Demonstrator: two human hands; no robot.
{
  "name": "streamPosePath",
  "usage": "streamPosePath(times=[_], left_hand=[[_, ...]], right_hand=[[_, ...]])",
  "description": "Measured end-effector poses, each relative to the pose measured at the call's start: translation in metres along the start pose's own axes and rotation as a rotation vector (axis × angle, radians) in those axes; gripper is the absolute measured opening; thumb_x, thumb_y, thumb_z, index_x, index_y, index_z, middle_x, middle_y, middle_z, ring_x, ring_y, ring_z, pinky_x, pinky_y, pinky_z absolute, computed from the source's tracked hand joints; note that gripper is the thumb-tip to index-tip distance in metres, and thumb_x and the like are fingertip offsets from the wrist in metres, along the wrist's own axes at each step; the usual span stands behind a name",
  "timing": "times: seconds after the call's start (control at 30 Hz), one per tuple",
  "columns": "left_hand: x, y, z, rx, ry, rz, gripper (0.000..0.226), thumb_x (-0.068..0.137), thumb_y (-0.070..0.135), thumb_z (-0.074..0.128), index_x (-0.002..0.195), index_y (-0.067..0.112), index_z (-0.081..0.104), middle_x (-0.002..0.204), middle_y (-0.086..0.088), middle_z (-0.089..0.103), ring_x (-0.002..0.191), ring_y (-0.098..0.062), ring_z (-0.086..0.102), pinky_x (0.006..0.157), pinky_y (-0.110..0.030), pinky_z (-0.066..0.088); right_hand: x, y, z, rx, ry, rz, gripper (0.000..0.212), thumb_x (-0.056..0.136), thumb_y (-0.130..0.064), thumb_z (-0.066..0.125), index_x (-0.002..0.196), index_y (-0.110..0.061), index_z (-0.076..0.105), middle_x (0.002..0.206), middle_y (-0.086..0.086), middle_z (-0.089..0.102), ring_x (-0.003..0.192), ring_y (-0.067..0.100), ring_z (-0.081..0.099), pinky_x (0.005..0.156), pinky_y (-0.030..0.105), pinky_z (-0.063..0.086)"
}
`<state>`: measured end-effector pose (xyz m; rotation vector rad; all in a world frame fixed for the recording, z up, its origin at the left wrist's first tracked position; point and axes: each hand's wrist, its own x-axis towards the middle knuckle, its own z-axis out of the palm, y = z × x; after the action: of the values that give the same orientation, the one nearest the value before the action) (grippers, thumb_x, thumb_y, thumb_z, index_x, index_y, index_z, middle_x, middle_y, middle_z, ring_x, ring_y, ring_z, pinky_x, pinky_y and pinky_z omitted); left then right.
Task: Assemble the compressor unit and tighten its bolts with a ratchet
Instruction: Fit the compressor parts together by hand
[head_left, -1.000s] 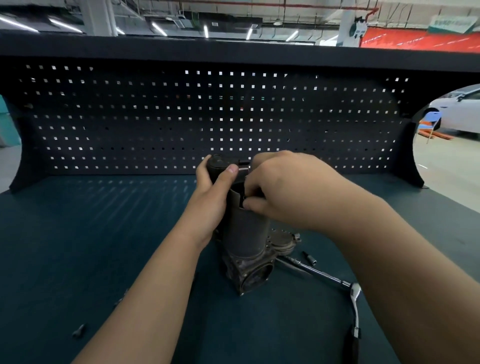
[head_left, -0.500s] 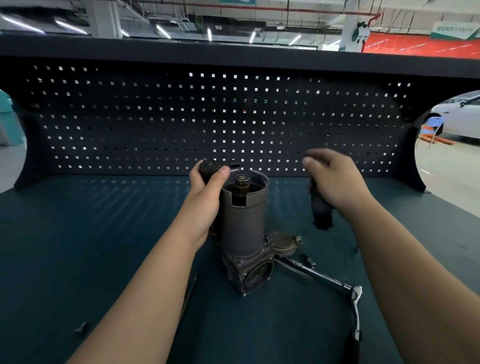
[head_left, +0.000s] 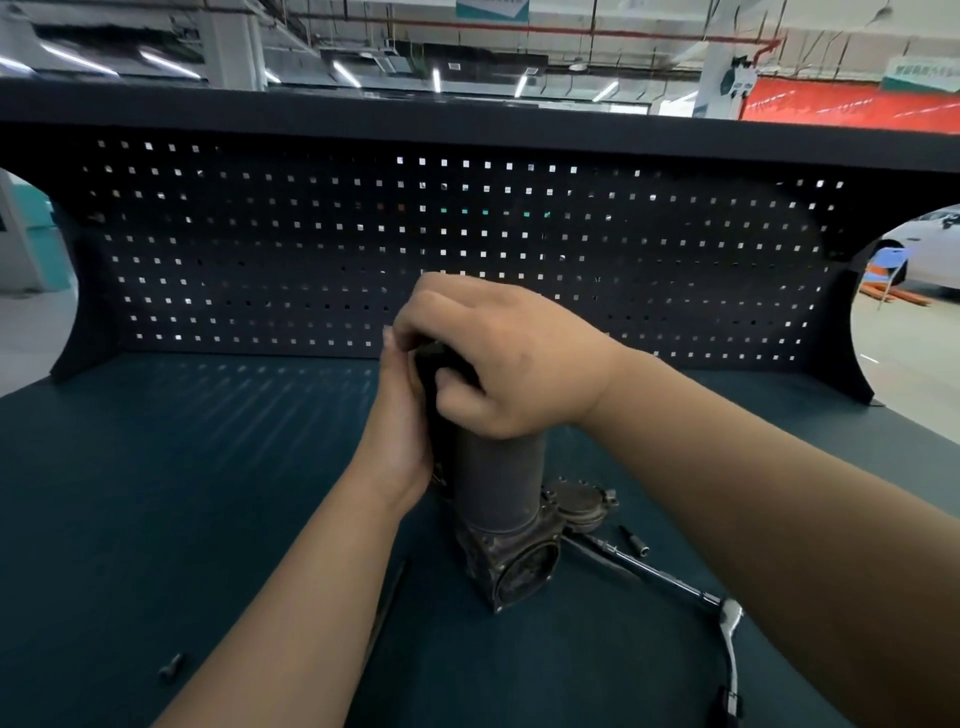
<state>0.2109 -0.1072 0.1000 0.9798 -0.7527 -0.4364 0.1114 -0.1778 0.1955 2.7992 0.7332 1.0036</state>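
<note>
1. Compressor unit (head_left: 501, 483) stands upright at the middle of the counter (head_left: 182, 493), its round port facing the camera.
2. Half a second ago the right hand (head_left: 509, 358) hung off to the right with a dark cap (head_left: 436, 364) and the cylinder's mouth lay open with a shaft showing. Now that hand is over the top, its fingers curled round the cap, which covers the mouth.
3. The left hand (head_left: 400, 431) stays against the unit's upper left side. Its fingers seem to wrap behind the housing, though the right hand hides most of them.
4. The ratchet (head_left: 731, 644) lies where it was on the counter to the right of the base, touched by neither hand, with a small socket (head_left: 635, 540) just beside its bar.
5. A thin rod (head_left: 387, 608) lies left of the base, and a loose bolt (head_left: 171, 666) sits well apart at the near left.
</note>
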Motion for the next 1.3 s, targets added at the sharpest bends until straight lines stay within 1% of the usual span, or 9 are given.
streamPosePath(times=[0.07,0.17,0.27,0.37,0.43,0.73,1.03,1.2,1.3], left_hand=[[0.002,-0.002,-0.002,-0.009,-0.032,-0.008,0.058,0.098,0.06,0.022,0.112,0.032,0.07,0.122,0.0,0.068,0.119,-0.012,0.059,0.098,-0.031,0.05],[0.005,-0.006,-0.004,0.122,-0.02,-0.088,0.073,0.078,0.077,0.04,0.137,0.035,0.051,0.135,0.006,0.058,0.124,-0.01,0.053,0.105,-0.036,0.041],[0.008,-0.012,-0.005,0.187,0.004,-0.087,0.081,0.066,0.072,0.056,0.14,0.048,0.033,0.131,0.014,0.059,0.118,-0.005,0.057,0.094,-0.03,0.046],[0.01,-0.017,-0.005,0.189,-0.013,-0.078,0.074,0.071,0.063,0.063,0.137,0.05,0.034,0.118,0.019,0.066,0.108,0.0,0.063,0.076,-0.018,0.052],[0.009,-0.018,-0.005,0.154,-0.026,-0.072,0.074,0.072,0.06,0.064,0.139,0.047,0.034,0.119,0.019,0.066,0.109,0.0,0.062,0.074,-0.016,0.052],[0.008,-0.014,-0.008,0.168,0.013,-0.06,0.105,0.05,0.076,0.075,0.14,0.043,0.032,0.115,0.02,0.066,0.109,0.001,0.062,0.081,-0.02,0.051],[0.008,-0.014,-0.008,0.173,0.045,-0.085,0.104,0.053,0.084,0.065,0.142,0.042,0.032,0.135,0.009,0.055,0.124,-0.009,0.052,0.107,-0.04,0.04],[0.01,-0.014,-0.005,0.175,0.067,-0.094,0.09,0.059,0.07,0.063,0.14,0.045,0.033,0.118,0.014,0.066,0.109,-0.005,0.063,0.088,-0.03,0.047],[0.01,-0.015,-0.003,0.161,0.085,-0.086,0.087,0.06,0.063,0.064,0.14,0.042,0.034,0.103,0.018,0.071,0.098,-0.002,0.067,0.079,-0.027,0.048]], right_hand=[[-0.005,0.007,0.0,0.006,0.217,0.034,0.024,0.078,-0.01,0.052,0.096,0.002,0.063,0.091,0.011,0.062,0.083,0.028,0.059,0.076,0.037,0.047],[-0.024,0.024,-0.005,0.206,0.624,0.445,0.012,0.087,-0.016,0.05,0.092,-0.021,0.06,0.082,-0.018,0.057,0.073,-0.003,0.053,0.068,0.013,0.039],[-0.05,0.041,0.007,0.332,0.416,0.919,0.013,0.093,-0.026,0.05,0.086,-0.035,0.057,0.081,-0.021,0.06,0.072,-0.01,0.055,0.057,0.007,0.037],[-0.064,0.042,0.028,0.619,0.315,1.09,0.018,0.091,-0.035,0.049,0.087,-0.032,0.066,0.08,-0.02,0.067,0.081,-0.006,0.061,0.07,0.021,0.048],[-0.064,0.041,0.034,0.78,0.408,1.085,0.025,0.083,-0.039,0.049,0.086,-0.031,0.073,0.08,-0.019,0.07,0.088,0.004,0.065,0.081,0.03,0.051],[-0.046,0.046,0.033,0.919,0.523,0.891,0.025,0.092,-0.007,0.055,0.087,-0.026,0.072,0.087,-0.007,0.075,0.081,0.007,0.069,0.072,0.021,0.052],[-0.036,0.051,0.028,0.77,0.177,0.999,0.03,0.089,-0.007,0.053,0.078,-0.023,0.075,0.082,-0.003,0.075,0.084,0.012,0.07,0.078,0.027,0.055],[-0.034,0.055,0.025,0.931,0.152,1.067,0.033,0.088,-0.005,0.052,0.071,-0.019,0.077,0.079,-0.001,0.074,0.082,0.017,0.067,0.08,0.033,0.052],[-0.04,0.051,0.033,1.157,0.091,1.205,0.02,0.092,-0.02,0.053,0.09,-0.017,0.072,0.093,0.003,0.072,0.087,0.021,0.064,0.085,0.039,0.049]])
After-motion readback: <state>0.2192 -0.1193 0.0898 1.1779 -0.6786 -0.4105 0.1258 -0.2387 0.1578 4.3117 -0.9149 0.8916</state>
